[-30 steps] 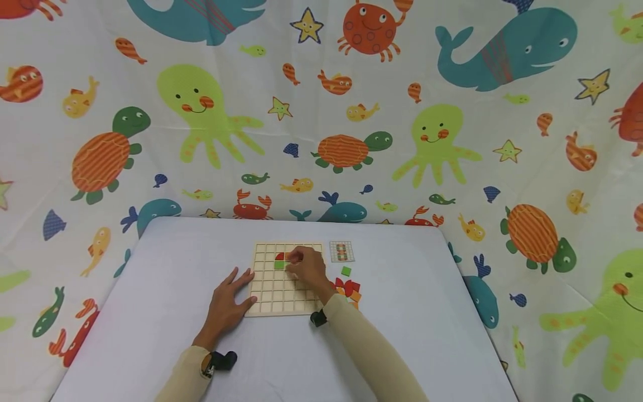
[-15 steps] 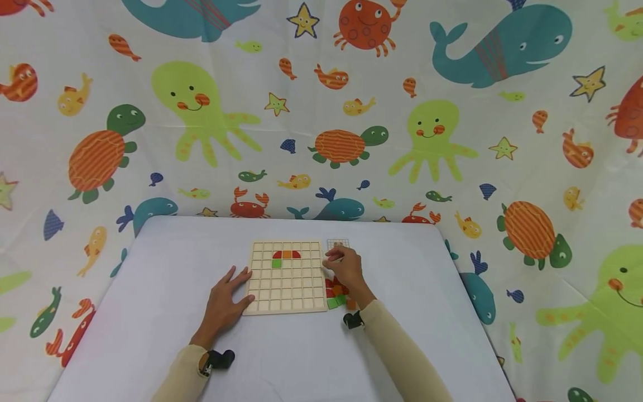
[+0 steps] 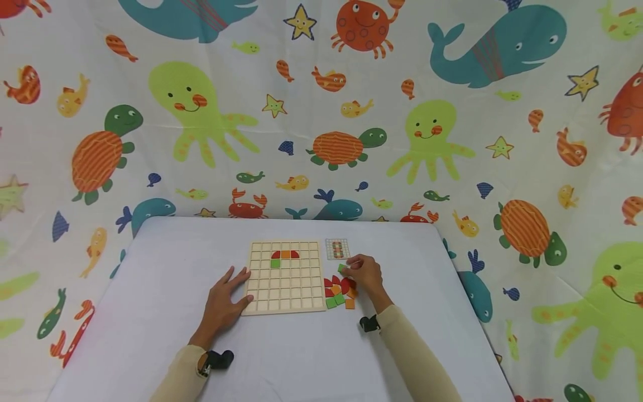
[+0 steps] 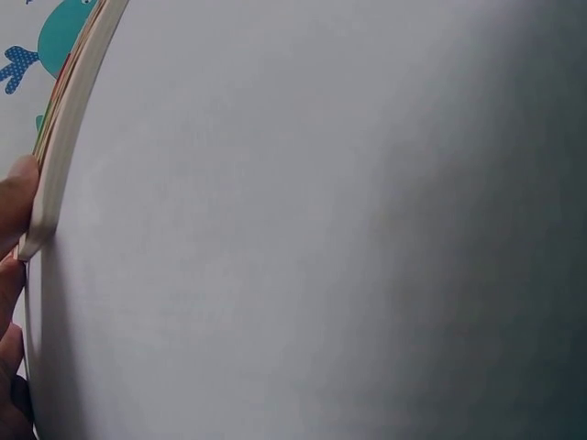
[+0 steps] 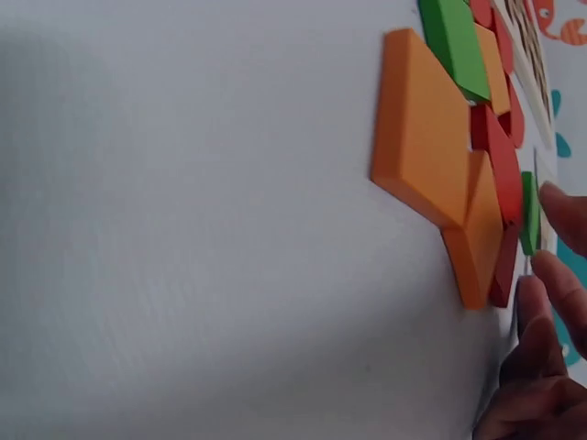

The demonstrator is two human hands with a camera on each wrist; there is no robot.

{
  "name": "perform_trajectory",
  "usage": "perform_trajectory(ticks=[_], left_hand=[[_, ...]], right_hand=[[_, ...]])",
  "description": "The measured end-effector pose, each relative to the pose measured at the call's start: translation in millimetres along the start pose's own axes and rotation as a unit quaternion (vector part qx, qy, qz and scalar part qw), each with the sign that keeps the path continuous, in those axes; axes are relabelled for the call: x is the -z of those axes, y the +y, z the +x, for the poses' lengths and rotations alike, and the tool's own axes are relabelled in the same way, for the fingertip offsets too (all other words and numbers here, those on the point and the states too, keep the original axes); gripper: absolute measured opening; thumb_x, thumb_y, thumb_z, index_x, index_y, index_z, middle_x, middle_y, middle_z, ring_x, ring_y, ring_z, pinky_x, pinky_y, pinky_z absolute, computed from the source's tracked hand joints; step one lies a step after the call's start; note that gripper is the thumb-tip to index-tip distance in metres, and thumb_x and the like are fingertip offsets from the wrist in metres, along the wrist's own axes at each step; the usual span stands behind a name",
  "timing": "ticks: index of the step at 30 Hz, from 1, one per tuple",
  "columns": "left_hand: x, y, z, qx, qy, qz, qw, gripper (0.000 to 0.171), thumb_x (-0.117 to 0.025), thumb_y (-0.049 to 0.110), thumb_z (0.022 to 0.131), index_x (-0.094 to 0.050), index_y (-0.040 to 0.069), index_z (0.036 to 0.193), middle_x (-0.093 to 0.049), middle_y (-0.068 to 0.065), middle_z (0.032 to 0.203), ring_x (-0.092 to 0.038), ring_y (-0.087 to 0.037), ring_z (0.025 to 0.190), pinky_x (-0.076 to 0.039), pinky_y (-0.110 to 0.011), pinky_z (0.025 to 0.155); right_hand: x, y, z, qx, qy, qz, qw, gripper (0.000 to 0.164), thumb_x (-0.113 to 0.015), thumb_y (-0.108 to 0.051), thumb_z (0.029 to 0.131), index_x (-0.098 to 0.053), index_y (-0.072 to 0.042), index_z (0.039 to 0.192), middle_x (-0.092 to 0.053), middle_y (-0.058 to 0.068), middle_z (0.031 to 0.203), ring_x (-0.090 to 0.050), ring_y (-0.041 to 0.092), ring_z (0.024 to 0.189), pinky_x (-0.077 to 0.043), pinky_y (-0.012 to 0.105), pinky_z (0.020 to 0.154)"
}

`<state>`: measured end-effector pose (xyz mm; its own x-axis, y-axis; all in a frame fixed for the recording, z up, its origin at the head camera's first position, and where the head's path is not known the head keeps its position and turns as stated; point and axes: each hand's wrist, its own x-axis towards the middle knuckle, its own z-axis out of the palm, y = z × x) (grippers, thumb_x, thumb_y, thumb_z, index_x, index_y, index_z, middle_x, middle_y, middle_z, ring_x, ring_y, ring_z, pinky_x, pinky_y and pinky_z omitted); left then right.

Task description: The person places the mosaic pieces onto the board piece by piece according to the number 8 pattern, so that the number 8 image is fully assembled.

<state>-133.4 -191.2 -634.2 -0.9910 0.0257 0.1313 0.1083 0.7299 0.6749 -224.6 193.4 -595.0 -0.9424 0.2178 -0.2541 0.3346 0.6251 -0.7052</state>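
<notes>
A pale wooden grid board (image 3: 286, 285) lies on the white table. In its upper cells sit an orange square tile (image 3: 286, 254) between two red rounded tiles (image 3: 276, 255), with a green square tile (image 3: 275, 263) below the left one. My left hand (image 3: 223, 304) rests at the board's left edge, fingers spread; in the left wrist view a fingertip (image 4: 20, 197) touches the board's side. To the right of the board, the thumb and forefinger of my right hand (image 3: 366, 273) pinch a loose green square tile (image 3: 341, 268), also seen in the right wrist view.
Loose red, orange and green tiles (image 3: 336, 300) are heaped along the board's right side. Above them lies a small pattern card (image 3: 337, 249) with a printed grid. A cloth with sea animals (image 3: 321, 111) hangs behind the table.
My right hand has left the board and moved right, then down to the loose green tile. An orange tile and a second red tile now show on the board. My left hand has stayed put.
</notes>
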Motion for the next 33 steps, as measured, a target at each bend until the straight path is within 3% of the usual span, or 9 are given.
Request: perform_trajectory(ticks=[5, 11, 16, 23, 33], left_hand=[[0.0, -0.3, -0.2, -0.002, -0.001, -0.002, 1.0000, 0.064, -0.081, 0.021, 0.092, -0.059, 0.009, 0.151, -0.052, -0.011, 0.162, -0.030, -0.049, 0.159, -0.027, -0.073, 0.124], [0.9, 0.8, 0.1, -0.001, -0.001, -0.005, 1.0000, 0.065, -0.082, 0.018, 0.091, -0.059, 0.009, 0.151, -0.052, -0.011, 0.162, -0.031, -0.049, 0.159, -0.027, -0.073, 0.124], [2.0, 0.9, 0.1, -0.003, -0.001, -0.005, 1.0000, 0.065, -0.082, 0.017, 0.091, -0.059, 0.008, 0.151, -0.052, -0.011, 0.163, -0.031, -0.049, 0.159, -0.027, -0.074, 0.124], [2.1, -0.8, -0.3, 0.001, -0.003, -0.005, 1.0000, 0.065, -0.082, 0.017, 0.091, -0.059, 0.009, 0.151, -0.052, -0.011, 0.163, -0.030, -0.049, 0.159, -0.027, -0.074, 0.124], [2.3, 1.4, -1.6, -0.007, 0.002, -0.007, 0.9999, 0.064, -0.081, 0.017, 0.091, -0.059, 0.007, 0.151, -0.052, -0.012, 0.162, -0.031, -0.050, 0.158, -0.027, -0.074, 0.124]], right_hand=[[-6.3, 0.0, -1.4, 0.013, -0.005, -0.001, 1.000, 0.022, -0.088, -0.024, 0.089, -0.072, -0.016, 0.102, -0.065, 0.006, 0.088, -0.060, 0.023, 0.083, -0.048, 0.027, 0.063], [-13.3, -5.5, -4.2, 0.059, 0.004, 0.018, 0.998, 0.022, -0.085, -0.015, 0.090, -0.066, -0.016, 0.100, -0.066, 0.005, 0.089, -0.060, 0.022, 0.085, -0.049, 0.027, 0.065], [-23.9, -20.4, -7.6, 0.095, -0.003, 0.054, 0.994, 0.018, -0.083, -0.013, 0.092, -0.068, -0.017, 0.102, -0.066, 0.006, 0.095, -0.059, 0.022, 0.088, -0.052, 0.025, 0.068], [-50.6, -48.8, -13.6, 0.150, -0.038, 0.071, 0.985, 0.017, -0.085, -0.012, 0.091, -0.071, -0.016, 0.100, -0.067, 0.005, 0.093, -0.057, 0.019, 0.077, -0.049, 0.027, 0.060], [-86.4, -77.6, -14.0, 0.131, -0.050, 0.030, 0.990, 0.016, -0.087, -0.022, 0.089, -0.073, -0.019, 0.096, -0.067, -0.004, 0.080, -0.061, 0.014, 0.075, -0.046, 0.030, 0.065]])
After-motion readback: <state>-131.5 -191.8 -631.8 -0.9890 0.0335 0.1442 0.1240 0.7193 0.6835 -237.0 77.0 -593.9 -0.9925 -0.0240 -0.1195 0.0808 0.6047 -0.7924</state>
